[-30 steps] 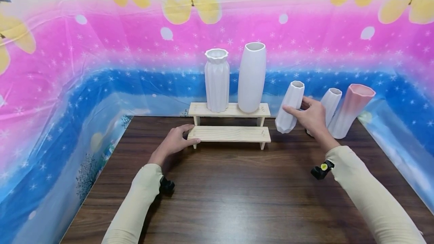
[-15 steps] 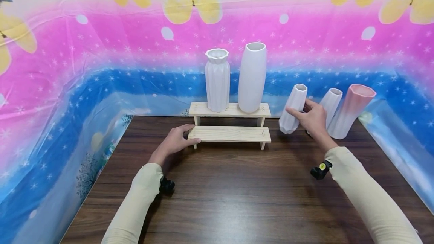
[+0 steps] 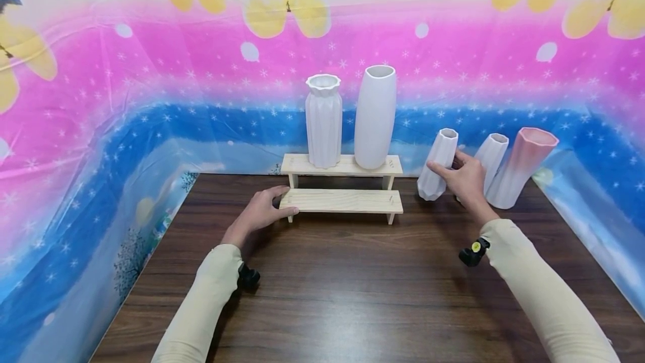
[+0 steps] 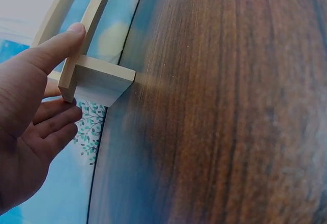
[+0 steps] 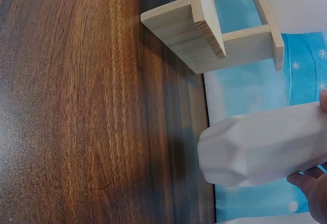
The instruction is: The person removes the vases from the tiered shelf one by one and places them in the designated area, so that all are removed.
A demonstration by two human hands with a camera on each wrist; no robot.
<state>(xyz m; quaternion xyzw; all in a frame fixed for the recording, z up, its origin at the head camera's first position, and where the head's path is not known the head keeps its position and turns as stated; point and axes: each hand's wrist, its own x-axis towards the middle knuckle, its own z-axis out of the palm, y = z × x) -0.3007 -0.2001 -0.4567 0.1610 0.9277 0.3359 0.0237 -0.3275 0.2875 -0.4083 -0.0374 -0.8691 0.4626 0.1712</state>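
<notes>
My right hand (image 3: 464,177) grips a small white faceted vase (image 3: 439,167) by its side, thumb in front and fingers behind. The vase leans slightly; whether its base touches the table I cannot tell. In the right wrist view the lower part of the vase (image 5: 260,144) shows beside the stand. My left hand (image 3: 258,209) holds the left end of the lower shelf of a two-step wooden stand (image 3: 342,200), the thumb lying along its edge in the left wrist view. On the upper shelf stand a white vase with a ruffled rim (image 3: 323,125) and a taller smooth white vase (image 3: 375,119).
Right of the right hand stand another small white vase (image 3: 491,153) and a pink-and-white vase (image 3: 521,170), the former partly hidden by the hand. All rests on a dark wood table (image 3: 322,290). A patterned cloth (image 3: 166,66) hangs behind and along the sides.
The small white vase in my right hand has shifted a little to the right and down, away from the stand. My left hand stays on the shelf end.
</notes>
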